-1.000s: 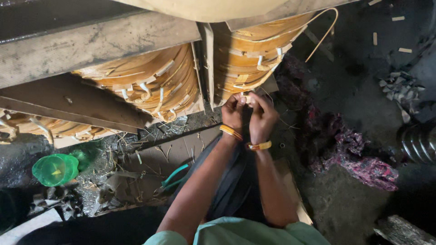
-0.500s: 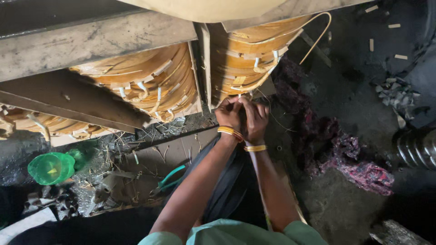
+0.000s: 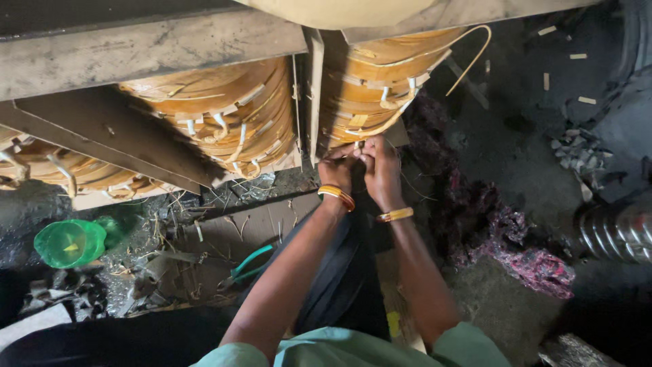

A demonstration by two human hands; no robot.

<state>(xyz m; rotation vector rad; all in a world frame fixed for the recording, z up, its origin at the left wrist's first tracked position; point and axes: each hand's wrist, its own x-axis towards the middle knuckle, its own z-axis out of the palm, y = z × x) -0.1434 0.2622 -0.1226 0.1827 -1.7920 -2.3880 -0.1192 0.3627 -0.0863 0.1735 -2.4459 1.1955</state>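
From the head camera, both hands meet at the lower edge of the right-hand amber-yellow wound coil wrapped in glossy tape [image 3: 380, 88]. The left hand [image 3: 337, 171] and the right hand [image 3: 382, 170] touch each other, their fingers pinched on something small at the coil's bottom edge; what they grip is too small to tell. Each wrist carries orange and gold bangles [image 3: 337, 196]. A second, larger amber coil [image 3: 224, 115] sits to the left, a grey metal bar [image 3: 146, 47] across its top. On the dirty floor lie a green plastic funnel [image 3: 70, 242], green-handled pliers [image 3: 248, 265] and a crumpled magenta rag [image 3: 536, 265].
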